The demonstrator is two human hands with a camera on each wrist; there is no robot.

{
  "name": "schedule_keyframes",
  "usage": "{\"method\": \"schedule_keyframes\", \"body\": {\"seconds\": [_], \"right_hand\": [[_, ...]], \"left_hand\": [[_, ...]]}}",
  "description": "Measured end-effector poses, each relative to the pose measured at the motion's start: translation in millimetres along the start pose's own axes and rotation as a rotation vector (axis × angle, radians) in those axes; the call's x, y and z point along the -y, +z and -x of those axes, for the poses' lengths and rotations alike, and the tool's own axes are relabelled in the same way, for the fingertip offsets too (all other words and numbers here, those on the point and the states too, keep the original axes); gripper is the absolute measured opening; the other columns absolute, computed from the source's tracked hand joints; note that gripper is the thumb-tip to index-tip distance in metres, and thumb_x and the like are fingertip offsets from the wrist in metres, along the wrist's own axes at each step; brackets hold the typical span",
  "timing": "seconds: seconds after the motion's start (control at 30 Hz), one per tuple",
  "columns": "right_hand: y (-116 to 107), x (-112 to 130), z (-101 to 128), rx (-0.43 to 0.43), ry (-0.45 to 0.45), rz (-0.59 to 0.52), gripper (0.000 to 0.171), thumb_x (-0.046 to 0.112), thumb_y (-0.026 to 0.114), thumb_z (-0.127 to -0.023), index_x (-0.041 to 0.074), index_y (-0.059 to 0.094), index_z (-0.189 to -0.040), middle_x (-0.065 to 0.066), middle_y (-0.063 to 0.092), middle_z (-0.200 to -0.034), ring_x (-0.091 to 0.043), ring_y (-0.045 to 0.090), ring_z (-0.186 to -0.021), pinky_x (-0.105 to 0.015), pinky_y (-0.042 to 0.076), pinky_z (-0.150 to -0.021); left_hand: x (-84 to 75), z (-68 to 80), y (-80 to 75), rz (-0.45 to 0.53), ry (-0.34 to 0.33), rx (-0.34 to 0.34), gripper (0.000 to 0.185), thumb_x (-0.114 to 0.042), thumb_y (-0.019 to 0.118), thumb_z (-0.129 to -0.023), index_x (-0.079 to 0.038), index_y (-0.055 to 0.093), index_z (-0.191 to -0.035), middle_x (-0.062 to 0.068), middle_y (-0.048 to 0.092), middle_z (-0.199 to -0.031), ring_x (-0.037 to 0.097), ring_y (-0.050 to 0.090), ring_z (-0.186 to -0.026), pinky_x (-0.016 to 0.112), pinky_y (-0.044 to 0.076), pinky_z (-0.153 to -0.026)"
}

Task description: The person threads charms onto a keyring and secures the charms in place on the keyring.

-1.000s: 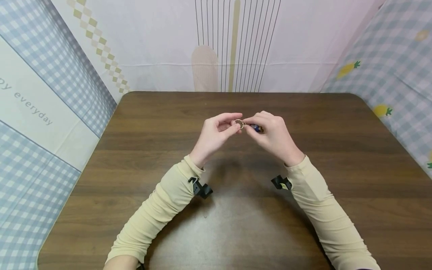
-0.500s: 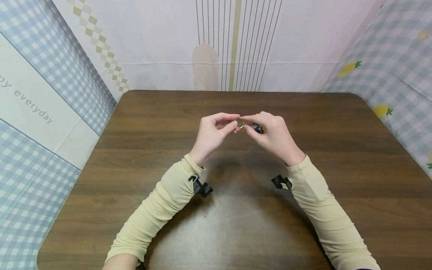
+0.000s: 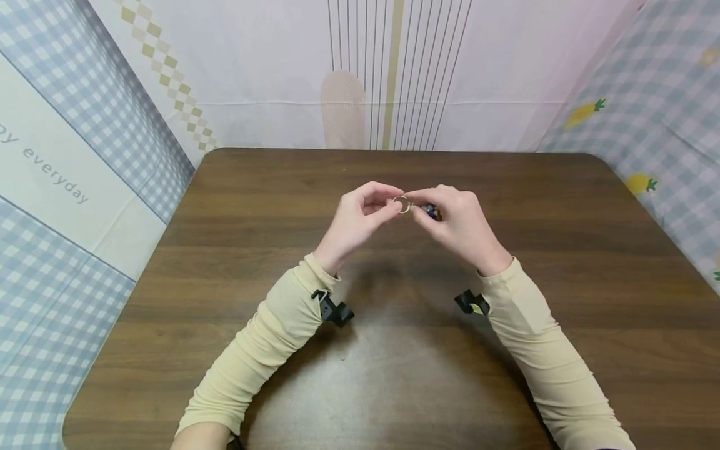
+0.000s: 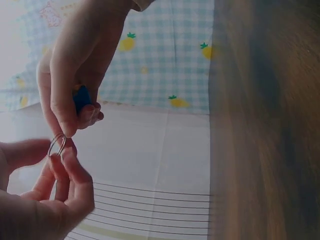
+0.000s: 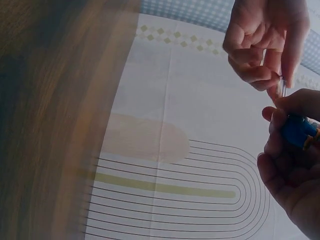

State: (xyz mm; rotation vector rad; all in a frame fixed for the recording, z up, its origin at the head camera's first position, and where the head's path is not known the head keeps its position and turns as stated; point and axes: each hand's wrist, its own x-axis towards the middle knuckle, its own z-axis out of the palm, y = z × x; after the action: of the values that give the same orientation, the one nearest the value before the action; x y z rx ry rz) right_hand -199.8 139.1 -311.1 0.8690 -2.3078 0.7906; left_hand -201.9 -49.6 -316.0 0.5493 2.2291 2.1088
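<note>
A thin metal split ring [image 3: 409, 205] is held up over the table between both hands. The left hand [image 3: 357, 219] pinches the ring's left side with thumb and fingers. At its other side the right hand [image 3: 458, 219] grips the base of the ring between thumb and index finger. A small blue trinket [image 5: 296, 131] with some yellow-orange lies inside the right hand, partly hidden by the palm and fingers. In the left wrist view the ring [image 4: 50, 146] shows two loops standing slightly apart, and some blue of the trinket [image 4: 82, 99] shows between the right fingers.
Below the hands lies a brown wood-grain table [image 3: 270, 206] with rounded far corners. Patterned cloths hang around it, a white one [image 3: 253, 69] at the back and blue checked ones at the sides. Black camera mounts [image 3: 335, 312] sit on both sleeved wrists.
The left fingers have shifted on the ring, covering more of it half a second ago and less now. The right hand keeps its grip, barely moving to the right.
</note>
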Motion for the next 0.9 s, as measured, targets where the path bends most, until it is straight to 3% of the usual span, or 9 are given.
{"method": "schedule_keyframes", "body": {"seconds": [0.13, 0.27, 0.4, 0.53, 0.77, 0.9], "right_hand": [[-1.8, 0.0, 0.0, 0.016, 0.011, 0.007, 0.022, 0.002, 0.069, -0.085, 0.007, 0.074, -0.107, -0.008, 0.073, -0.084, -0.014, 0.049, -0.062, -0.02, 0.036, -0.058], [-3.0, 1.1, 0.1, 0.028, 0.014, 0.003, 0.019, 0.006, 0.07, -0.086, 0.007, 0.074, -0.105, -0.008, 0.074, -0.088, -0.014, 0.051, -0.063, -0.022, 0.038, -0.058], [-3.8, 1.5, -0.7, 0.021, 0.018, -0.011, 0.016, 0.007, 0.071, -0.087, 0.007, 0.074, -0.102, -0.007, 0.074, -0.087, -0.012, 0.052, -0.064, -0.019, 0.037, -0.059], [-3.9, 1.5, -1.6, 0.01, 0.025, -0.039, 0.013, 0.005, 0.07, -0.086, 0.006, 0.074, -0.099, -0.007, 0.074, -0.087, -0.013, 0.06, -0.07, -0.014, 0.04, -0.063], [-3.2, 2.8, -2.5, 0.016, 0.035, -0.08, 0.013, 0.003, 0.07, -0.086, 0.005, 0.074, -0.098, -0.006, 0.075, -0.091, -0.011, 0.063, -0.075, -0.011, 0.042, -0.067], [-2.8, 3.8, -2.1, 0.036, 0.03, -0.112, 0.014, 0.002, 0.071, -0.086, 0.006, 0.074, -0.098, -0.006, 0.075, -0.092, -0.009, 0.062, -0.076, -0.011, 0.042, -0.067]], "left_hand": [[-2.5, 1.2, 0.7, 0.081, -0.008, 0.011, 0.026, 0.002, 0.067, -0.087, 0.004, 0.062, -0.113, 0.002, 0.058, -0.081, 0.026, 0.067, -0.084, 0.035, 0.058, -0.085], [-2.6, 0.8, 1.4, 0.111, -0.027, 0.013, 0.025, 0.005, 0.065, -0.087, 0.006, 0.062, -0.112, 0.008, 0.062, -0.086, 0.04, 0.067, -0.097, 0.044, 0.056, -0.09], [-0.2, -0.3, 2.2, 0.056, -0.053, 0.027, 0.022, 0.0, 0.067, -0.088, 0.004, 0.065, -0.11, 0.016, 0.068, -0.1, 0.029, 0.071, -0.092, 0.037, 0.057, -0.088], [3.4, -1.4, 4.3, -0.023, -0.065, 0.094, 0.023, -0.006, 0.068, -0.089, 0.003, 0.066, -0.11, 0.02, 0.07, -0.106, 0.009, 0.067, -0.08, 0.032, 0.058, -0.082], [6.7, -1.1, 8.1, -0.171, -0.058, 0.164, 0.028, -0.011, 0.07, -0.088, 0.002, 0.066, -0.112, 0.018, 0.07, -0.106, 0.02, 0.069, -0.089, 0.025, 0.056, -0.081], [8.0, -1.3, 8.6, -0.19, -0.041, 0.185, 0.029, -0.009, 0.069, -0.088, 0.004, 0.065, -0.114, 0.019, 0.069, -0.105, 0.02, 0.067, -0.09, 0.022, 0.055, -0.081]]}}
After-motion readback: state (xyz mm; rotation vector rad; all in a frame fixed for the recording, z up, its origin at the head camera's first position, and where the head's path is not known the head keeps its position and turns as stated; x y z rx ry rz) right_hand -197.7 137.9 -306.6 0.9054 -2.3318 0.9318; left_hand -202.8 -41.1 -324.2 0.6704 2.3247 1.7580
